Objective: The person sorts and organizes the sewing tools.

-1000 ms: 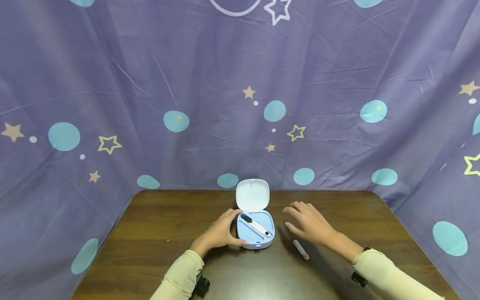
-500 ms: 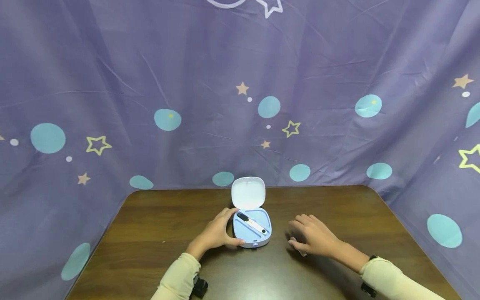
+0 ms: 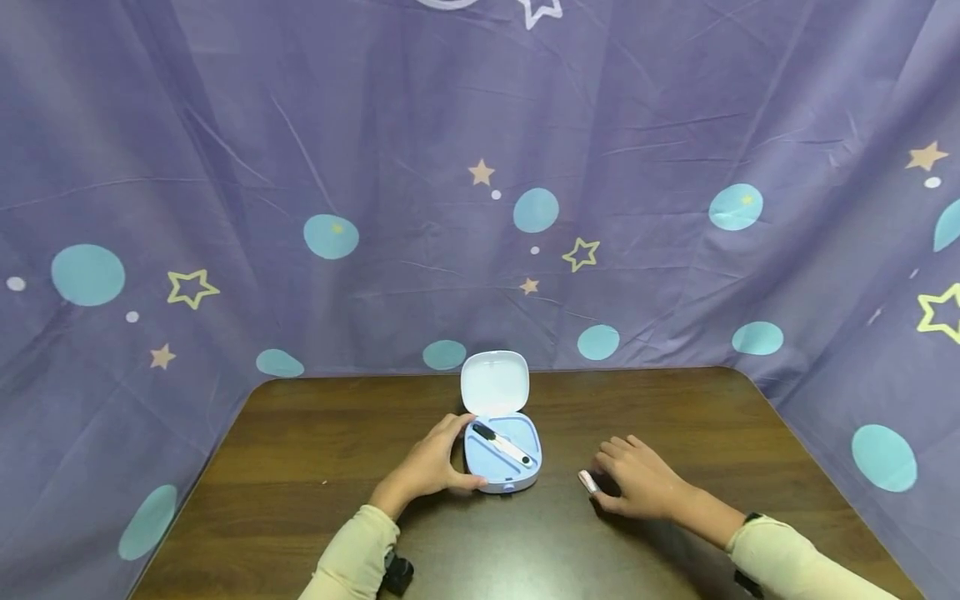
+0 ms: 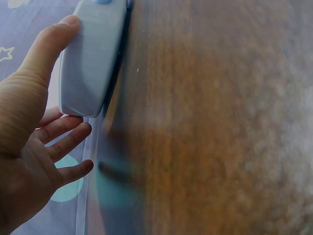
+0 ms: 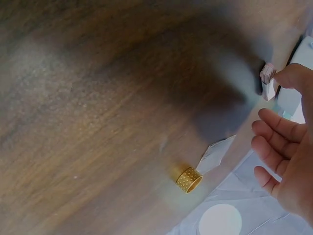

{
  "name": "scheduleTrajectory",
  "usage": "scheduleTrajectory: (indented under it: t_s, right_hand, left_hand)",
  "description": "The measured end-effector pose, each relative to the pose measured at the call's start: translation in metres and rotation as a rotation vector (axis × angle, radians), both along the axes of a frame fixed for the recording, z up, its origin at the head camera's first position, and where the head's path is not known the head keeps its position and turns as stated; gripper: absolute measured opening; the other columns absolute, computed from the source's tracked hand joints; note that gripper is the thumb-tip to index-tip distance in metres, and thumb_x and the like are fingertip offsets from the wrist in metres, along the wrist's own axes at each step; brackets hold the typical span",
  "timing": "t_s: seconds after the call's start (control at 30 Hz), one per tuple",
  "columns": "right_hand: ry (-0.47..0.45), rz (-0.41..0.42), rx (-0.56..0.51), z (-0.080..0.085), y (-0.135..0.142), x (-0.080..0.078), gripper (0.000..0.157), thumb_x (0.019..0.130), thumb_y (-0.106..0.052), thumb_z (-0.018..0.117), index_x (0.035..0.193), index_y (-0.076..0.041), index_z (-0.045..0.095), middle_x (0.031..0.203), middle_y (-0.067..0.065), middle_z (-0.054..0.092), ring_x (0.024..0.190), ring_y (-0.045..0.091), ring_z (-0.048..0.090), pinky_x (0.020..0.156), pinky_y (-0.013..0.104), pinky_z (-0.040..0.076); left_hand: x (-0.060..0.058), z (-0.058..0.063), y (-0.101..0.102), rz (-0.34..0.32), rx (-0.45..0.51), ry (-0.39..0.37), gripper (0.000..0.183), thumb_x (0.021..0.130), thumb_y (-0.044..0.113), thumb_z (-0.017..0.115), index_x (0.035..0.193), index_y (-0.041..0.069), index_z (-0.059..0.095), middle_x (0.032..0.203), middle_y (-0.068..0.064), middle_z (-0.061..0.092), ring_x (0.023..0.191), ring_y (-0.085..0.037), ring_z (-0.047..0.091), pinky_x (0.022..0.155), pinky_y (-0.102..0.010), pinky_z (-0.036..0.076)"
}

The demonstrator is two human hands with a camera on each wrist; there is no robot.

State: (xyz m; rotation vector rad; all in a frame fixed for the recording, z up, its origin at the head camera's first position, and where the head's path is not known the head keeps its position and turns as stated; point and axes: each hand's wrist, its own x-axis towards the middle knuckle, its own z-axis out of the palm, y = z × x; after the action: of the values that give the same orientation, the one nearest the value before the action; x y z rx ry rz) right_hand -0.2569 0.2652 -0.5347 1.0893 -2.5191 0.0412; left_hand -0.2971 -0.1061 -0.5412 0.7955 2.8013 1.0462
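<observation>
My left hand (image 3: 423,469) holds the left side of a light-blue plastic box (image 3: 487,467), thumb on its front wall, a finger at its back corner. The white lid (image 3: 495,383) stands up at the back. Inside lies a slim white tool (image 3: 510,450) with a black end; its kind is unclear. To the right, my right hand (image 3: 645,483) is low over the table. In the right wrist view its thumb overlaps a small pale bundle with dark streaks (image 5: 267,81), kind unclear; the other fingers appear apart from it. Near them are a gold thimble (image 5: 189,179) and white paper (image 5: 215,154).
The brown wooden table (image 3: 315,450) has rounded back corners. A purple curtain (image 3: 420,167) with stars and dots hangs behind it and along both sides. The thimble and paper do not show in the head view.
My right hand has come down, then shifted slightly right and nearer me, its thumb at the small bundle. My left hand and the box have stayed together. The head view has shifted slightly.
</observation>
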Motion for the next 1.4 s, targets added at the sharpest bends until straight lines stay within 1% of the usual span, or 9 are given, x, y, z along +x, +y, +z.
scheduleTrajectory:
  t_s: [0.13,0.23,0.33,0.4,0.57,0.67,0.8,1.03,1.4]
  right_hand:
    - [-0.033,-0.018,-0.003,0.003,-0.002,-0.002,0.03,0.075,-0.04,0.082,0.08,-0.018,0.063,0.077,-0.012,0.053,0.074,0.005,0.045,0.067,0.026,0.036]
    - [-0.066,-0.02,0.013,0.004,-0.004,-0.002,0.03,0.077,-0.042,0.081,0.082,-0.018,0.063,0.079,-0.011,0.055,0.078,0.01,0.053,0.071,0.03,0.042]
    - [-0.073,-0.023,0.022,0.004,-0.006,-0.002,0.029,0.078,-0.041,0.08,0.081,-0.018,0.062,0.08,-0.011,0.054,0.081,0.013,0.058,0.071,0.032,0.043]
    - [-0.062,-0.026,0.022,0.003,-0.007,-0.002,0.028,0.078,-0.038,0.08,0.079,-0.019,0.06,0.078,-0.012,0.052,0.079,0.011,0.055,0.07,0.031,0.04]
    - [-0.026,-0.027,0.014,0.001,-0.009,-0.004,0.03,0.075,-0.034,0.082,0.075,-0.02,0.055,0.074,-0.014,0.044,0.071,0.006,0.04,0.066,0.025,0.029]
    - [-0.019,-0.034,0.014,-0.001,-0.009,-0.005,0.031,0.073,-0.031,0.082,0.073,-0.021,0.053,0.072,-0.014,0.042,0.07,0.005,0.038,0.066,0.024,0.027]
    - [0.011,-0.03,0.011,-0.004,-0.008,-0.008,0.03,0.07,-0.027,0.082,0.072,-0.02,0.053,0.071,-0.013,0.043,0.07,0.007,0.04,0.067,0.025,0.028]
    - [0.138,0.035,-0.017,-0.015,-0.003,-0.008,0.029,0.07,-0.025,0.083,0.079,-0.019,0.056,0.075,-0.01,0.046,0.069,0.009,0.043,0.065,0.027,0.032]
    - [0.158,0.088,-0.055,-0.022,-0.003,-0.004,0.028,0.071,-0.017,0.086,0.085,-0.015,0.062,0.077,-0.008,0.055,0.074,0.011,0.053,0.073,0.033,0.042]
  left_hand:
    - [-0.001,0.004,-0.002,0.007,0.018,0.008,0.102,0.069,0.048,0.092,0.151,0.011,0.044,0.136,-0.009,0.054,0.123,-0.025,0.056,0.102,-0.052,0.049]
    - [-0.001,0.006,-0.004,0.012,0.016,0.021,0.102,0.069,0.048,0.093,0.15,0.009,0.045,0.134,-0.009,0.055,0.121,-0.025,0.057,0.1,-0.052,0.05]
    - [-0.001,0.007,-0.005,0.013,0.012,0.025,0.102,0.068,0.047,0.093,0.15,0.009,0.045,0.134,-0.009,0.056,0.12,-0.025,0.058,0.1,-0.052,0.05]
    - [-0.001,0.006,-0.005,0.015,0.006,0.018,0.102,0.069,0.048,0.093,0.151,0.011,0.045,0.134,-0.008,0.055,0.12,-0.024,0.057,0.101,-0.051,0.05]
    - [-0.002,0.003,-0.003,0.01,0.004,0.007,0.102,0.069,0.05,0.092,0.151,0.013,0.044,0.136,-0.007,0.055,0.122,-0.023,0.056,0.103,-0.05,0.049]
    - [-0.003,0.003,-0.003,0.006,0.01,0.012,0.102,0.069,0.049,0.092,0.151,0.012,0.044,0.135,-0.007,0.055,0.122,-0.023,0.057,0.103,-0.05,0.049]
    - [-0.003,0.002,-0.001,0.0,0.012,0.01,0.102,0.069,0.05,0.092,0.151,0.012,0.045,0.134,-0.007,0.055,0.12,-0.023,0.057,0.101,-0.051,0.049]
    - [-0.001,0.0,0.002,-0.001,0.008,0.004,0.1,0.07,0.048,0.092,0.15,0.012,0.045,0.133,-0.007,0.055,0.12,-0.023,0.057,0.102,-0.05,0.049]
    - [0.003,-0.001,0.0,0.002,0.014,-0.004,0.101,0.069,0.049,0.092,0.151,0.013,0.044,0.136,-0.007,0.054,0.123,-0.023,0.056,0.104,-0.051,0.048]
